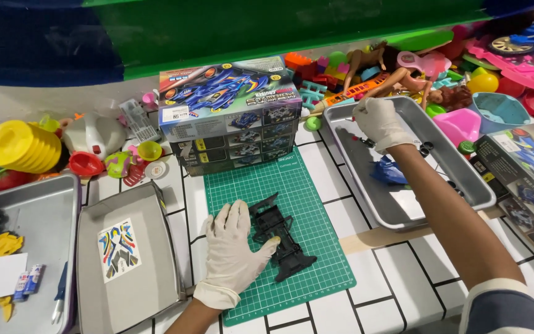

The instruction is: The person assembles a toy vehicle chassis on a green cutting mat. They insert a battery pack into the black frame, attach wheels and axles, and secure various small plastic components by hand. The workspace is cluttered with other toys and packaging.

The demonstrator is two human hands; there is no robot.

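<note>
Reaching right hand (378, 120) into metal tray (465, 179) holding blue shell (389, 171), possibly screws.

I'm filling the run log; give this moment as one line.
left hand: rests on black chassis on green mat | right hand: reaching into metal tray
</note>
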